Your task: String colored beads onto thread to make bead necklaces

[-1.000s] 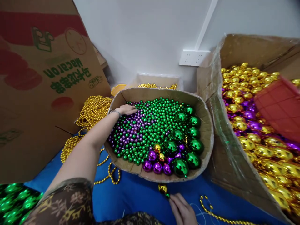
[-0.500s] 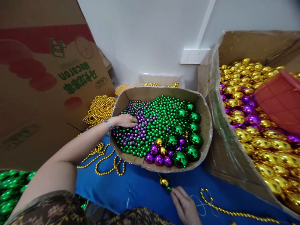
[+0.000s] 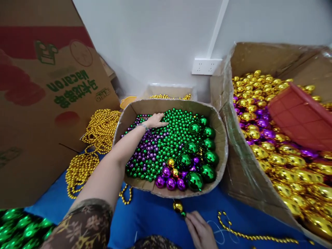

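My left hand (image 3: 156, 120) is over the shiny small green beads (image 3: 178, 129) inside a cut-down cardboard box (image 3: 220, 145), its thumb apart from its stretched fingers and nothing visible in it. Purple small beads (image 3: 149, 147) lie mixed with green ones below its wrist. Outside the box's front rim, my right hand (image 3: 201, 228) is closed in a pinch on a beaded string, with a small green bead (image 3: 183, 213) at the fingertips and a larger gold bead (image 3: 177, 206) beyond it. A clear thread (image 3: 220, 231) loops to the right of that hand.
Large green balls (image 3: 195, 180) and purple balls (image 3: 171, 183) fill the box's right front. A tall box (image 3: 228, 166) of gold and purple beads holds a red basket (image 3: 303, 117). Gold bead strands (image 3: 102, 129) lie left, beside a big carton (image 3: 38, 145). Blue cloth (image 3: 145, 214) lies beneath.
My left hand has moved right and farther back, from the purple beads to the green ones, and its thumb has spread. My right hand keeps its pinch. The whole view has shifted slightly.
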Available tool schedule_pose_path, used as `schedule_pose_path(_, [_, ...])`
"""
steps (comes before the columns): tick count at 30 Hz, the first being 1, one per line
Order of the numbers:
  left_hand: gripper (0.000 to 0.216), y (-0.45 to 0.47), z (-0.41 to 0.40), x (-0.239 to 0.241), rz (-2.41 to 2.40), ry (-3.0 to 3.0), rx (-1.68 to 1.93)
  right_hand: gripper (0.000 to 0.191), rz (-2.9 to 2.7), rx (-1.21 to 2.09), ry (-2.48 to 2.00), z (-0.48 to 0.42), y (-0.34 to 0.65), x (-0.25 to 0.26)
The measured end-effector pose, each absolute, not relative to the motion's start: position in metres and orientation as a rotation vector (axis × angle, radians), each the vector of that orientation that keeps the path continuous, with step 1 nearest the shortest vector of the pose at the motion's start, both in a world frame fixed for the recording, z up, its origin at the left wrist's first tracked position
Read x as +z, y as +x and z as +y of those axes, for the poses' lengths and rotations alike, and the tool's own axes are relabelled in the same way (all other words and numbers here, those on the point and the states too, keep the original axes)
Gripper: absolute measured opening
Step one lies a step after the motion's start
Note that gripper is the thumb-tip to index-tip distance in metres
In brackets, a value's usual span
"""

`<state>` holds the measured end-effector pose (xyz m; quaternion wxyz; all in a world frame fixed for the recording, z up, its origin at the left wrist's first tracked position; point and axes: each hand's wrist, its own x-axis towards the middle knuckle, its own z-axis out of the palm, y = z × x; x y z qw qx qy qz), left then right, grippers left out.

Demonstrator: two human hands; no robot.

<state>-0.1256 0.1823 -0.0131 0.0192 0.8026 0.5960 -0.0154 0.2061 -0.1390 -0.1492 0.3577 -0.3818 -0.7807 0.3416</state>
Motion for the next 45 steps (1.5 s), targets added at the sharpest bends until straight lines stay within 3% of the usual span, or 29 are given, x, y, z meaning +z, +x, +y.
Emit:
schedule_pose_path(5, [0.031, -0.128, 0.173, -0.019, 1.72, 2.519, -0.21, 0.023, -2.033, 0.925, -1.014, -0.138, 0.205, -0.151])
schedule_pose_path(10, [0.03, -0.138, 0.144, -0.012, 1.608, 2.531, -0.382, 0.023, -2.034, 0.897, -1.018, -0.141, 0.207, -0.149])
schedule_pose_path(23, [0.041, -0.181, 0.09, 0.018, 1.504, 2.507, -0.411, 0.023, -2.001, 0.909, -0.993, -0.143, 0.209, -0.151])
schedule_pose_path(29, [0.053, -0.131, 0.089, 0.047, 1.81, 2.643, -0.214, 0.024, -2.005, 0.936, -0.978, -0.142, 0.209, -0.147])
schedule_pose_path(37, [0.048, -0.018, 0.142, 0.01, 1.609, 2.875, 0.026, 0.026, -1.999, 0.911, -1.023, -0.144, 0.207, -0.15])
schedule_pose_path(45, [0.048, -0.015, 0.169, -0.012, 1.626, 2.825, 0.049, 0.027, -2.003, 0.905, -1.054, -0.145, 0.206, -0.149])
